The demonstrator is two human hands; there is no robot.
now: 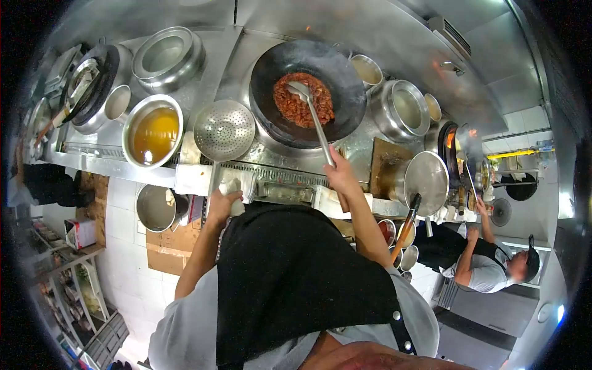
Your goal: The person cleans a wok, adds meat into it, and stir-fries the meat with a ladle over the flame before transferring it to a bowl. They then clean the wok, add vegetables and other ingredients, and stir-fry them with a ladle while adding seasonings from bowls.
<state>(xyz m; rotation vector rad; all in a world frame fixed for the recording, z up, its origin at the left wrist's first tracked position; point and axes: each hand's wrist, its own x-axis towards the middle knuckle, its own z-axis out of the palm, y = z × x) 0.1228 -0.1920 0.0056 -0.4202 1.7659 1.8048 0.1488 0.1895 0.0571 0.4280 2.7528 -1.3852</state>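
Note:
My right hand is closed around the handle of a long metal wok ladle. The ladle's bowl lies in reddish-brown chopped food at the bottom of a large black wok. A white cloth is bunched in my left hand, low at the front edge of the stove. Close by that hand, the handle of a perforated metal skimmer runs down from its round head, which sits left of the wok.
A bowl of yellow oil and a metal pot stand to the left. Right of the wok are another pot, a brown board and a large strainer. Farther right, a co-worker stands at another wok.

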